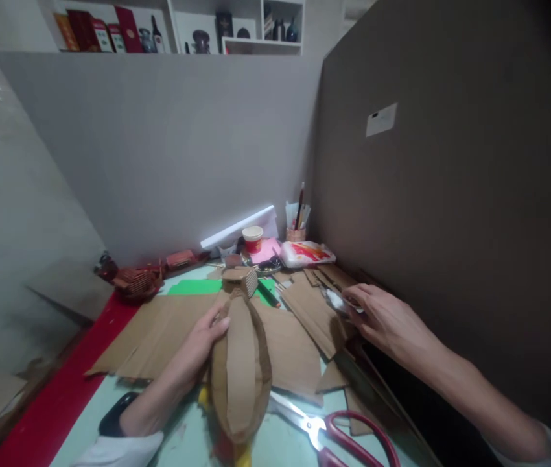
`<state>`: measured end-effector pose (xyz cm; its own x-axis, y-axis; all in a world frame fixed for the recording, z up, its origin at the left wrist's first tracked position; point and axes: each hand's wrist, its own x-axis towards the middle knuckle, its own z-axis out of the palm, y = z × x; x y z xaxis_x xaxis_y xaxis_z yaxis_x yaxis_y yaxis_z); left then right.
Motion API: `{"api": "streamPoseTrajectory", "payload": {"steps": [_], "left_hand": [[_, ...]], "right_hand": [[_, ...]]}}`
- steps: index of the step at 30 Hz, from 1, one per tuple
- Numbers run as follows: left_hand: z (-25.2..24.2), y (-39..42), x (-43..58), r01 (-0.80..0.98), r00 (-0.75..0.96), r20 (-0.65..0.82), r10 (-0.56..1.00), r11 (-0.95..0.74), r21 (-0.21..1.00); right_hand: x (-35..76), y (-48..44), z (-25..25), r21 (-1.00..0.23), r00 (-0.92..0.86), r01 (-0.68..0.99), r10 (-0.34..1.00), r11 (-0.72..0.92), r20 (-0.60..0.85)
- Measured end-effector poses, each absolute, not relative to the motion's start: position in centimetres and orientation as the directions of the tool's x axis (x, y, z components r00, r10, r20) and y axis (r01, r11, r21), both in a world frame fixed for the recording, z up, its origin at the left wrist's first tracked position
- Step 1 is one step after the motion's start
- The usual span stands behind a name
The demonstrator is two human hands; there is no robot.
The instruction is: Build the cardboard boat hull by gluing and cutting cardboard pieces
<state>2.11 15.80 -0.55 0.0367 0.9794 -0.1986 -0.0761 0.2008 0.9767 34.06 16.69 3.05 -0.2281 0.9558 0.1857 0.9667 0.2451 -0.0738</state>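
My left hand (205, 337) is closed on the left edge of a long, boat-shaped cardboard model (241, 379), thumb on top. A small corrugated cardboard block (246, 280) shows at the model's far end; whether it is fixed there I cannot tell. To the right, my right hand (387, 321) has its fingers bent together beside a white crumpled thing (336, 299), above cardboard scraps. What its fingertips grip is hidden. Scissors with red handles (312, 425) lie partly open to the right of the model's near end.
Flat cardboard sheets (163, 324) and cut pieces (317, 311) cover much of the table. Behind are a paper cup (253, 239), a wipes-like packet (307, 253) and a pen holder (296, 232). Reddish-brown model boats (137, 282) stand at left. Grey partitions (173, 149) enclose the back and right.
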Motion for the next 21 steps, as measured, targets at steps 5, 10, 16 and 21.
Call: {"api": "streamPoseTrajectory", "payload": {"steps": [5,10,16,21], "left_hand": [[-0.3,15.3,2.2,-0.015,0.068,-0.190,0.979,0.191,0.981],[-0.4,15.3,2.2,0.002,0.134,-0.174,0.976,0.175,0.985],[-0.5,15.6,2.2,0.014,0.072,-0.161,0.984,0.160,0.987],[-0.9,15.9,2.2,0.007,0.006,-0.189,0.982,0.189,0.982]], "right_hand": [[30.2,15.2,3.8,-0.165,-0.322,0.922,0.931,0.350,0.175],[29.0,15.2,4.1,-0.148,-0.304,0.935,0.943,0.323,0.134],[31.5,15.4,3.6,0.022,-0.166,0.986,0.984,0.165,0.060],[33.4,15.6,2.6,0.126,-0.063,0.990,0.998,0.066,-0.030]]}}
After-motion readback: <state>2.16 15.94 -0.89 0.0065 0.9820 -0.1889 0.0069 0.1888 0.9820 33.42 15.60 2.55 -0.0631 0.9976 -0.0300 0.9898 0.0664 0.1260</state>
